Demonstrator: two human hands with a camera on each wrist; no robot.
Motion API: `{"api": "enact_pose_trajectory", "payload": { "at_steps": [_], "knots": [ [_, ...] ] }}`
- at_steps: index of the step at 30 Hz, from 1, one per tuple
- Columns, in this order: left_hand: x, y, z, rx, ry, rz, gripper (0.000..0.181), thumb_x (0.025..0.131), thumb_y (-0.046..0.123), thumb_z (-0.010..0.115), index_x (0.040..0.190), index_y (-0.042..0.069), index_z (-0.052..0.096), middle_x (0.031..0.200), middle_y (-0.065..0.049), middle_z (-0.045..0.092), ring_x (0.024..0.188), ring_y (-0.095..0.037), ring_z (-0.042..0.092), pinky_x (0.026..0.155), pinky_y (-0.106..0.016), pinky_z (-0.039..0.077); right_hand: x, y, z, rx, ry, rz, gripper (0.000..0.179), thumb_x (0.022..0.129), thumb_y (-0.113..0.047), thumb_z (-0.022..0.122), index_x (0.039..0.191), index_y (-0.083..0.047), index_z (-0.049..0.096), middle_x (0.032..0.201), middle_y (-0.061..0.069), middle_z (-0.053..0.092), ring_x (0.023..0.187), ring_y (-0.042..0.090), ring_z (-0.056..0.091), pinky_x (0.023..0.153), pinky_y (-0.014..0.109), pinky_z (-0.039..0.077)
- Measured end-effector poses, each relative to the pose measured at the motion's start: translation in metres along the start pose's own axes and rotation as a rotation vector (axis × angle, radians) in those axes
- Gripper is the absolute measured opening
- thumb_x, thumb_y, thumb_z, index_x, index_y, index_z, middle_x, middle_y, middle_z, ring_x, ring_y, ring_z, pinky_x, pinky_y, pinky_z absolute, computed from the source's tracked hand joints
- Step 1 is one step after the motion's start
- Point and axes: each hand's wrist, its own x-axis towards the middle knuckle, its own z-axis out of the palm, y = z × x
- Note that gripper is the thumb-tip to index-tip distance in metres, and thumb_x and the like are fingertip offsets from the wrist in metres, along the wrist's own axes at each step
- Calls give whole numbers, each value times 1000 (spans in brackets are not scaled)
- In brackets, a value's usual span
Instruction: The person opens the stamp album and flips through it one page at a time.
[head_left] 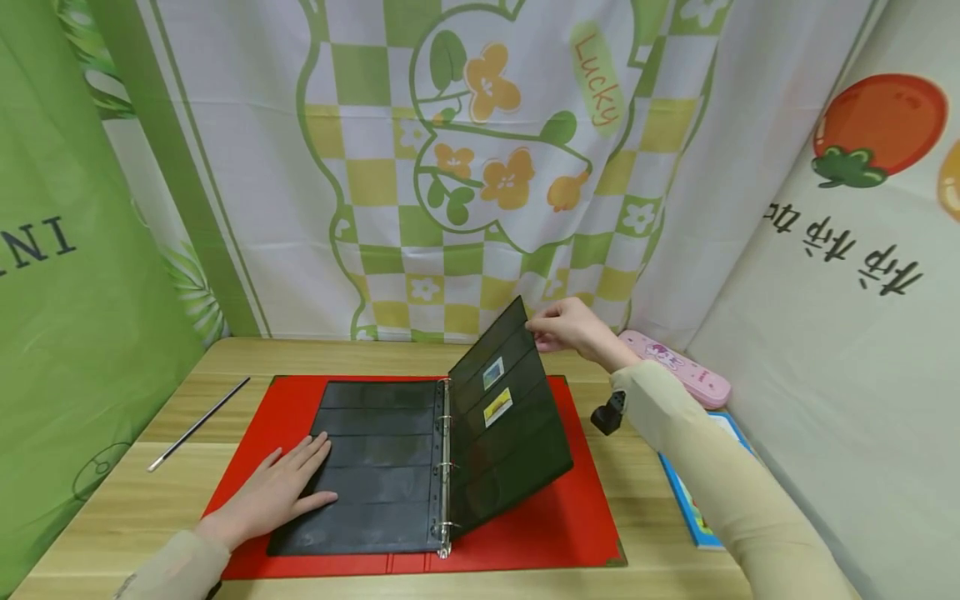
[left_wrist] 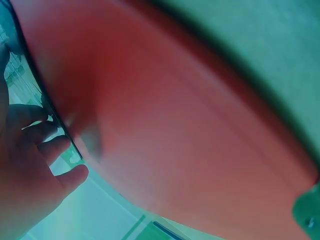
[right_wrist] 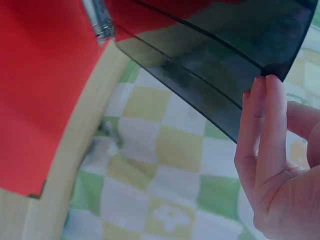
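A red ring binder (head_left: 592, 525) lies spread on the table, its metal rings (head_left: 446, 450) running down the middle. On its left half lies a black pocket page (head_left: 378, 487); my left hand (head_left: 270, 492) rests on that page's outer edge with fingers extended. My right hand (head_left: 576, 327) pinches the outer edge of another black stamp page (head_left: 517, 458), which stands tilted up from the rings. Two stamps show in this raised page, a bluish one (head_left: 492, 373) and a yellow one (head_left: 497, 407). In the right wrist view, fingertips (right_wrist: 272, 82) touch the raised page (right_wrist: 200, 55) near its corner.
A dark thin stick like a pencil (head_left: 198, 425) lies left of the binder. At the right are a pink pencil case (head_left: 678, 368) and a blue-edged book (head_left: 686, 508), partly covered by the right sleeve. A patterned curtain (head_left: 367, 183) hangs behind the table.
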Motion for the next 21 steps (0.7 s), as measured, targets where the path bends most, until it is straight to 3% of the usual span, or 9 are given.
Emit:
{"api": "enact_pose_trajectory", "payload": {
  "at_steps": [6, 10, 16, 21],
  "knots": [
    [-1, 0, -2, 21, 2, -1, 87, 87, 65, 60, 146, 2, 47, 154, -17, 45, 141, -41, 44, 111, -67, 32, 5, -21, 12, 8, -25, -13, 30, 97, -15, 60, 114, 9, 65, 69, -4, 62, 59, 2, 65, 63, 17, 58],
    [4, 12, -11, 33, -1, 13, 84, 87, 59, 65, 144, 0, 49, 151, -20, 47, 137, -40, 48, 110, -66, 35, 10, -27, 21, 16, -27, -23, 28, 97, -15, 60, 111, 8, 65, 68, -5, 59, 60, 1, 65, 65, 18, 58],
    [29, 51, -37, -42, 51, 39, 72, 89, 47, 69, 141, -1, 53, 140, -20, 59, 124, -37, 61, 97, -54, 52, 16, -37, 33, 22, -21, -39, 26, 96, -14, 61, 110, 7, 66, 69, -3, 57, 61, 2, 64, 64, 17, 58],
    [56, 96, -67, -150, 108, 57, 48, 91, 45, 68, 124, 9, 68, 119, -7, 73, 105, -22, 71, 86, -41, 59, 20, -46, 43, 33, -26, -36, 28, 96, -15, 62, 114, 5, 66, 73, -2, 59, 61, 2, 64, 63, 18, 58]
  ]
}}
